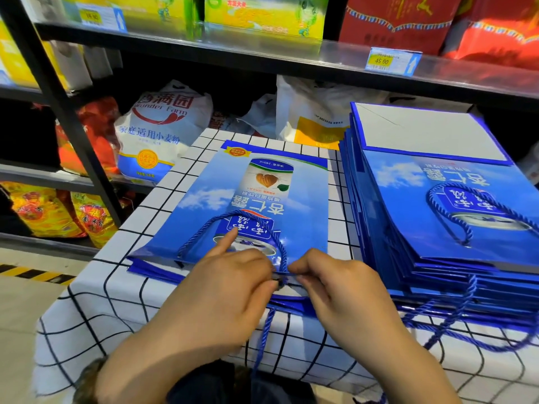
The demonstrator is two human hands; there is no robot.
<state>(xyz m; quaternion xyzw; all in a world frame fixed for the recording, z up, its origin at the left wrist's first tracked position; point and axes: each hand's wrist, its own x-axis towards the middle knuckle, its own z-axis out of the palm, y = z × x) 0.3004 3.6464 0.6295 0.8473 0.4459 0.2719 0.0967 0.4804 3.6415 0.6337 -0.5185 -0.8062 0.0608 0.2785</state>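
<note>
Fitting a blue rope handle [237, 212] to a flat blue paper gift bag [242, 193] — judged mid-step, not finished.

Position of the bag: lying printed face up on the checked tablecloth [96, 304], mouth edge nearest the wearer, just left of a stack of like bags [408, 228].

Pinching the rope at the near edge with the left hand [230, 287]: thumb and curled fingers closed on the cord, index finger laid straight on the bag face. Gripping the same cord just beside it with the right hand [338, 284], fingertips drawn together on it and held almost against the left.

Recorded as done: one loop of rope arched over the bag face, both ends brought to the near edge.

Recorded as open: a loose length of blue cord [266, 330] hanging over the table front, and a dark spot between the fingertips — possibly a knot, too small to confirm.

Judged as remaining: securing that end, then passing the bag to the stack, already fitted with handles going by its top bag and near edges. Unable to tell whether a handle is fitted on the underside.

Behind the table: black store shelving [70, 126] with a sack of wheat flour [157, 135] and a yellow price tag [382, 61].
</note>
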